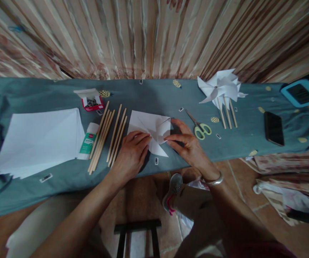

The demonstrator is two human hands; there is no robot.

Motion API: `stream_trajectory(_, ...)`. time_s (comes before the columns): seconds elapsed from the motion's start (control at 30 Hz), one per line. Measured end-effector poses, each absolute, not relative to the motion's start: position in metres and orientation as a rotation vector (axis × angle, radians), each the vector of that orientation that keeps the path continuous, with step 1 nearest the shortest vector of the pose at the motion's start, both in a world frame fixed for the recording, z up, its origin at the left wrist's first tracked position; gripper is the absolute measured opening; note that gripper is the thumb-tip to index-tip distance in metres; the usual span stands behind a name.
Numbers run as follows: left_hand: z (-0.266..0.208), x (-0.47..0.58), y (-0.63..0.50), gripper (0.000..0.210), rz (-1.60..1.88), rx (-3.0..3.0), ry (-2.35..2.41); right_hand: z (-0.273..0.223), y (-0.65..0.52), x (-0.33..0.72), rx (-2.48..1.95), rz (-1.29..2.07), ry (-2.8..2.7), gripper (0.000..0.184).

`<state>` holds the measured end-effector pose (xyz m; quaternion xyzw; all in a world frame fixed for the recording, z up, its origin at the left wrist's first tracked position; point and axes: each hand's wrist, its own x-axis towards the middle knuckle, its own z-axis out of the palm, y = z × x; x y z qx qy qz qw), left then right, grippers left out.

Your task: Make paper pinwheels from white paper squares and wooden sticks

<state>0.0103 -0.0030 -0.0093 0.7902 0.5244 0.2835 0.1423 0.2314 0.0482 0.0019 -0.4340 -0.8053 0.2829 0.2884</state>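
A square of white paper [139, 120] with slits cut from its corners lies in front of me, one flap curled in toward the middle. My left hand [135, 152] presses near its centre, fingers closed on the folded paper. On the right side, my right hand [185, 145] pinches a corner of the same sheet between thumb and finger. Scissors [199, 130] with light green handles lie just beyond my right hand. Several wooden sticks [102, 136] rest to the left of my left hand.
Further left are a glue stick [88, 143], a stack of white paper [40, 139] and an open red box [92, 104] of small metal pieces. Finished paper pinwheels [221, 86] on sticks, a black phone [274, 128] and a blue-framed device [302, 93] lie at the right.
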Motion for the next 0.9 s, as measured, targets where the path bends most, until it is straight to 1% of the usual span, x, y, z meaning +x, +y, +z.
stream_trajectory(0.23,-0.011,0.01,-0.002,0.032,0.813,2.254,1.497,0.004,0.053,0.22,-1.13,0.807,-2.191,0.018)
stream_trajectory(0.57,-0.009,0.011,0.001,0.031,0.813,2.255,1.48,0.003,0.055,0.207,-1.193,0.663,-2.228,0.019)
stream_trajectory(0.9,-0.01,0.01,0.002,0.03,0.837,2.246,1.467,0.001,0.062,0.204,-1.23,0.769,-2.176,0.015)
